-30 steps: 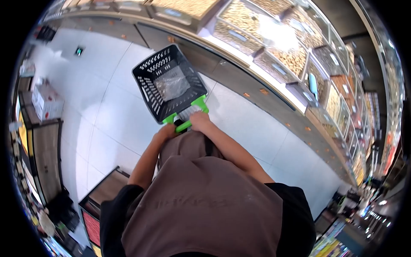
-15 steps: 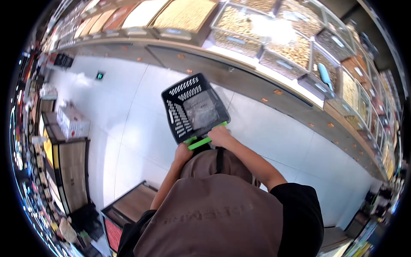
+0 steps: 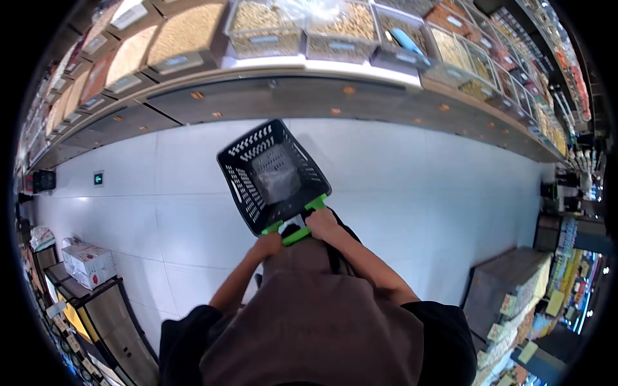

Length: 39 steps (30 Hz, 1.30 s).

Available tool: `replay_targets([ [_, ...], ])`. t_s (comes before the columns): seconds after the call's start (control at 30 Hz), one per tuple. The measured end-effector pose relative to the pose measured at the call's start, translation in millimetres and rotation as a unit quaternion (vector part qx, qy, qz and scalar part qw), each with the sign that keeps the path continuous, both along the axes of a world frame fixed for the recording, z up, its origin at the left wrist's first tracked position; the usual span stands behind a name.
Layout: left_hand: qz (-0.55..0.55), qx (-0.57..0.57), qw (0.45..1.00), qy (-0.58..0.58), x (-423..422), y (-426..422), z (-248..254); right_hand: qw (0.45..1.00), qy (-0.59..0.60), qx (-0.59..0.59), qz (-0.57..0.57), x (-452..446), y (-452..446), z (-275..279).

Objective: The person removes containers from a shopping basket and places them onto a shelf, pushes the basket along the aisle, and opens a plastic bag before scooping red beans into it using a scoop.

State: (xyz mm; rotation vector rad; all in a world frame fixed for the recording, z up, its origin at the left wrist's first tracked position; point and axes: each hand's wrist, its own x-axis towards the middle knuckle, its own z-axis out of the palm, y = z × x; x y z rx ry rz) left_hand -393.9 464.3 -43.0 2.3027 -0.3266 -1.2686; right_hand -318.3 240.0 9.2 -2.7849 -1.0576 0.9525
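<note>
A black plastic shopping basket (image 3: 242, 199) with slotted sides is in front of my body, above the floor tiles. Inside it lies a crumpled clear plastic bag (image 3: 280, 185); its contents are hard to make out. A bright green handle (image 3: 297, 235) runs along the basket's near side. My left hand (image 3: 267, 244) is closed round the left end of this handle. Closer to its right end, my right hand (image 3: 324, 225) grips the handle with the fingers wrapped over it. The basket sits tilted, its far edge turned to the upper left.
Ahead stretches a long counter (image 3: 283, 96) with open bins of grain (image 3: 187, 32) and nuts. A blue scoop (image 3: 407, 42) rests in one bin. At left, a white carton (image 3: 90, 264) stands on a low cabinet; another display unit (image 3: 502, 283) is at right.
My view has turned, so the counter now runs more squarely across the top. The basket has shifted left and slightly down in view. Both hands keep hold of the green handle.
</note>
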Motion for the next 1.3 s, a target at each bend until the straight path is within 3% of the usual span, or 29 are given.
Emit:
replay_targets([
  [0.17, -0.047, -0.084, 0.991, -0.094, -25.6, -11.8, -38.8, 0.995, 0.034, -0.055, -0.076, -44.8, -28.0, 10.9],
  [0.27, -0.069, -0.021, 0.997, -0.007, -3.3, -33.1, 4.7, 0.989, 0.066, -0.066, -0.117, -61.8, -41.3, 26.8],
  [0.43, -0.140, -0.021, 0.989, -0.040, 24.0, -78.2, 16.7, 0.974, 0.069, -0.070, -0.204, -82.7, -81.3, 16.4],
  [0.57, -0.202, -0.018, 0.979, 0.000, 42.4, -129.2, 20.1, 0.959, 0.065, -0.054, -0.270, -94.7, -131.7, 21.4],
  [0.77, -0.278, -0.025, 0.959, -0.055, 81.8, -236.1, 22.8, 0.949, 0.070, -0.049, -0.303, -83.0, -227.7, 27.8],
  [0.87, -0.279, 0.028, 0.958, -0.058, 106.6, -289.1, 55.5, 0.946, 0.076, -0.035, -0.315, -72.1, -268.8, 29.8],
  [0.97, -0.285, 0.015, 0.956, -0.060, 125.1, -324.0, 32.9, 0.928, 0.064, -0.056, -0.362, -62.2, -299.4, 40.4],
  [1.17, -0.363, -0.027, 0.927, -0.091, 199.2, -377.8, 56.5, 0.879, 0.039, 0.011, -0.475, -39.2, -334.2, 39.1],
  [1.3, -0.422, -0.046, 0.897, -0.122, 262.9, -408.4, 20.0, 0.840, 0.011, 0.072, -0.537, -13.9, -351.8, 19.6],
])
